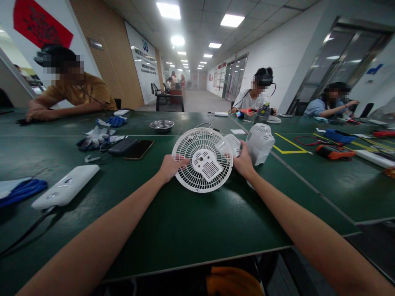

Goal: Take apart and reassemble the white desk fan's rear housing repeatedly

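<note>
A round white fan grille (207, 135) is held upright over the table in front of me, its slotted centre plate facing me. My left hand (171, 167) is closed on its left rim, the thumb lying across the slats. On the right side, my right hand (243, 161) grips the grille's edge. Beside that hand a smaller white vented part (233, 144) shows behind the rim; whether the hand also holds it I cannot tell. A white plastic fan housing (261, 144) stands just beyond my right hand.
On the green table (191, 222) lie a phone (138, 149), a white power bank (66, 187), gloves (99, 135) and a metal bowl (162, 126). An orange multimeter (335, 152) lies right, near yellow tape (290, 151). People sit along the far side.
</note>
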`<state>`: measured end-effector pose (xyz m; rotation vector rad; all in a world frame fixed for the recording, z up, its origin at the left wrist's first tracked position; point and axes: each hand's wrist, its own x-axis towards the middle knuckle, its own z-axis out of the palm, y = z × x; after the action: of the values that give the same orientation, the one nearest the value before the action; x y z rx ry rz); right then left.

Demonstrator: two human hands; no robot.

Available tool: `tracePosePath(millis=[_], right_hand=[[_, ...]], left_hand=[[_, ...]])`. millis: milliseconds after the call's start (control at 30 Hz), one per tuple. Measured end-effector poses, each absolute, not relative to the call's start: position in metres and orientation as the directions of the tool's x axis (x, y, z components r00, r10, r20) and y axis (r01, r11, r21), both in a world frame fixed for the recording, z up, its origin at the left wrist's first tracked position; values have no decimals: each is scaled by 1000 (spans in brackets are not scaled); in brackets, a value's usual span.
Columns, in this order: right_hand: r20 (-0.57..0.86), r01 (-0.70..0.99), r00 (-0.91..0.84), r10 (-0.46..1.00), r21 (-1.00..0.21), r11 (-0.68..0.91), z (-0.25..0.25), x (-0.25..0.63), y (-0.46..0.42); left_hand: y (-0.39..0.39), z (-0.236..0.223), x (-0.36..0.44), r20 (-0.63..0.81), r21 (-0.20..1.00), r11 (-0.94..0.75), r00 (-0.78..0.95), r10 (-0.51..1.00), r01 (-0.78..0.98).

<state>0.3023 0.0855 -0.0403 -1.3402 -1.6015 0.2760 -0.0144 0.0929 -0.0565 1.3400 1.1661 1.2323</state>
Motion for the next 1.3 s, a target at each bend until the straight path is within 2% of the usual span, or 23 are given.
tracePosePath(millis=[100,200,333,500,600,733,800,867,933,1033,1167,1300], right_hand=[[599,749,123,791,-579,322,-35,318,87],[612,827,121,781,-498,262,-34,323,88],[580,869,125,805,-456,194,-40,326,93],[629,874,97,771,-425,236,-41,329,97],[727,865,81,682,-391,314,-29,333,94],[890,896,139,435,-300,327,-7,349,85],[902,907,239,360,-340,250,-1,363,84],[859,881,355,369,-439,176,-3,378,88],[772,813,445,454,-561,157,-12,393,96],[609,687,476,634,-708,165,-32,408,112],[507,573,554,661,-808,140,-50,416,128],[459,491,584,669,-856,160,-52,416,133]], left_hand=[[94,-56,-18,112,992,-114,40,993,50],[97,-55,-22,99,992,-101,28,995,79],[99,-53,-27,92,987,-90,-10,996,133],[98,-47,-34,52,975,-68,82,995,210],[98,-47,-37,47,969,-71,104,993,236],[101,-51,-38,49,973,-76,125,991,220],[103,-52,-38,54,973,-81,128,990,215],[104,-53,-38,49,972,-76,126,991,221],[103,-52,-38,43,973,-69,120,992,221],[102,-51,-38,36,971,-63,121,992,229],[101,-49,-38,36,969,-66,125,991,239],[104,-52,-39,40,973,-65,117,992,220]])
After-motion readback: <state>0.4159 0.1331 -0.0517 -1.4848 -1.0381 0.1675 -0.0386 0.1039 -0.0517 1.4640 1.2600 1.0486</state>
